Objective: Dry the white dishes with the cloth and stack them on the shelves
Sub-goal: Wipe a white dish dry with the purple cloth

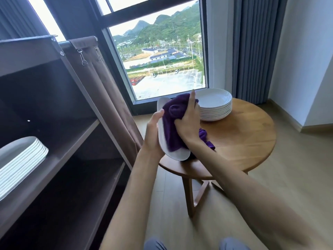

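My left hand (153, 134) grips the left rim of a white plate (177, 155), held tilted on edge above the round wooden table (248, 141). My right hand (188, 121) clutches a purple cloth (173, 123) and presses it against the plate's face; a corner of the cloth hangs down past my wrist. A stack of several white plates (214, 104) stands at the back of the table. Another stack of white plates (19, 159) lies on the middle shelf of the brown shelf unit (77, 141) at the left.
The shelf unit has a brown fabric curtain (108, 98) drawn to its right side, close to the table. A large window (162, 60) is behind the table, grey curtains (255, 51) at the right. Wooden floor surrounds the table.
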Available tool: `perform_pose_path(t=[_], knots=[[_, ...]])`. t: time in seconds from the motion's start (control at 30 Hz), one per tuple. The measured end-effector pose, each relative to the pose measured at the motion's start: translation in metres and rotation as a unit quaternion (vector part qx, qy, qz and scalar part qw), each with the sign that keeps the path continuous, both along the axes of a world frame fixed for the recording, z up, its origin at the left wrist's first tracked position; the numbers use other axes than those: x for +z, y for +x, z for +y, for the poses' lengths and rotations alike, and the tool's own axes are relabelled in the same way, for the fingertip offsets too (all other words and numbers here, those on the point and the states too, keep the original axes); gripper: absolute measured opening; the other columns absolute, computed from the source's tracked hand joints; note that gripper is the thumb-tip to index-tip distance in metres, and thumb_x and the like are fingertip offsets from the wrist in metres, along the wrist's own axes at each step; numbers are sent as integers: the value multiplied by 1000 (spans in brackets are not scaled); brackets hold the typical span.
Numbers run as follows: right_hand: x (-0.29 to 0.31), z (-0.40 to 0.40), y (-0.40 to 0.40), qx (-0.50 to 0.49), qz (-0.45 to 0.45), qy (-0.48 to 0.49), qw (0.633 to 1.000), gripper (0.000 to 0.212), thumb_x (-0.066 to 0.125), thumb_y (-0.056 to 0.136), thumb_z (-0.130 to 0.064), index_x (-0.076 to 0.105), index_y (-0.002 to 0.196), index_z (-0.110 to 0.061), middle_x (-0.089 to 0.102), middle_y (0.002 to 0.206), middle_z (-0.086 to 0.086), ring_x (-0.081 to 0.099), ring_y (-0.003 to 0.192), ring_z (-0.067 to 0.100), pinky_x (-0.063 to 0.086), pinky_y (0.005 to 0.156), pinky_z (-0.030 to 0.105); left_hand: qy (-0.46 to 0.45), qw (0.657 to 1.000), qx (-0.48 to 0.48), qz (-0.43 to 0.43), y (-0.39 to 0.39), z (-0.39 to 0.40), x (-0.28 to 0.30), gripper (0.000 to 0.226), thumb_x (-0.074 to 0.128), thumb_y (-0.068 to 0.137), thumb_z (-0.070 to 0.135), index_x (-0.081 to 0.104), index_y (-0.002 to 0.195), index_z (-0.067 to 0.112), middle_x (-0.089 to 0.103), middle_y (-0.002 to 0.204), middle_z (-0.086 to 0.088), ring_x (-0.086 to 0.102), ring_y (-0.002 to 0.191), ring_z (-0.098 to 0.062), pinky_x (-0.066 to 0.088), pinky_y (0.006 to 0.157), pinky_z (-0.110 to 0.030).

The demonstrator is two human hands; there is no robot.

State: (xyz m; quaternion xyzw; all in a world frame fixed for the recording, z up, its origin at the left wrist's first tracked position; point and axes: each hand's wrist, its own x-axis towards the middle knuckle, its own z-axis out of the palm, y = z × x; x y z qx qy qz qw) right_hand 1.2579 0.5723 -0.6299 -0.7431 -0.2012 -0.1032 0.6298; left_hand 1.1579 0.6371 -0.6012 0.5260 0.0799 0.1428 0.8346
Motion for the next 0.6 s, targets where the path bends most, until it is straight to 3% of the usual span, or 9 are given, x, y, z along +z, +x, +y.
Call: perform_pose_path(t=[0.1, 0.2, 0.27, 0.33, 0.37, 0.43, 0.5, 0.53, 0.6], knots=[[16, 5, 6, -34, -19, 25, 999, 60, 59, 78, -3, 48, 136, -11, 52, 125, 15, 54, 110, 32, 44, 81, 33, 41, 998, 47, 30, 10, -20, 1, 48, 52, 100, 40, 61, 137, 10, 72, 117, -15, 71, 103, -24, 61, 87, -37], [19, 9, -2, 73, 49, 118, 989, 19, 57, 92, -17, 61, 111, -14, 67, 104, 3, 64, 97, 25, 52, 80, 32, 108, 988, 89, 70, 13, -28, 6, 49, 47, 103, 53, 62, 136, 20, 72, 118, -5, 67, 113, -19, 53, 101, -36], [21, 10, -14, 177, 137, 198, 954, 13, 54, 95, -32, 66, 100, -29, 73, 90, -15, 69, 91, 10, 53, 76, 20, 123, 987, 87, 57, 13, -28, 7, 63, 36, 104, 62, 49, 149, 20, 63, 119, 10, 57, 128, -18, 42, 111, -35], [22, 8, -23, 255, 169, 236, 922, 27, 55, 85, -55, 70, 97, -36, 74, 96, -18, 68, 99, 3, 52, 87, 20, 262, 945, 185, 59, 14, -27, 12, 70, 29, 105, 63, 42, 154, 15, 58, 109, 20, 60, 126, -14, 38, 112, -32], [24, 9, -26, 286, 169, 243, 911, 36, 53, 83, -64, 72, 99, -38, 73, 105, -16, 67, 107, 3, 50, 93, 22, 250, 935, 241, 74, 17, -27, 11, 65, 32, 106, 59, 52, 145, 12, 62, 103, 16, 67, 112, -12, 42, 108, -30], [29, 7, -34, 328, 134, 210, 911, 42, 43, 95, -61, 77, 99, -38, 74, 108, -12, 67, 111, 7, 50, 99, 27, 88, 960, 260, 55, 21, -17, 17, 50, 37, 107, 52, 71, 110, 15, 68, 90, 4, 71, 86, -12, 51, 87, -28], [30, 4, -38, 331, 76, 162, 926, 41, 42, 102, -43, 77, 85, -31, 74, 93, -14, 68, 94, 6, 52, 89, 33, 67, 976, 200, 56, 20, -8, 7, 48, 28, 107, 56, 62, 94, 26, 67, 84, 7, 63, 85, -9, 54, 75, -24], [27, 2, -39, 330, 45, 141, 932, 39, 44, 101, -35, 73, 77, -24, 69, 83, -13, 63, 83, 6, 49, 79, 33, 4, 984, 166, 64, 21, 5, 0, 48, 23, 107, 58, 55, 92, 25, 65, 85, 8, 60, 87, -10, 54, 75, -25], [21, -4, -40, 345, -2, 115, 932, 31, 50, 99, -22, 75, 81, -15, 68, 88, -9, 61, 81, 13, 48, 74, 35, -3, 982, 167, 92, 16, 27, -2, 52, 29, 103, 65, 53, 88, 22, 60, 86, 3, 64, 79, -12, 55, 77, -29]])
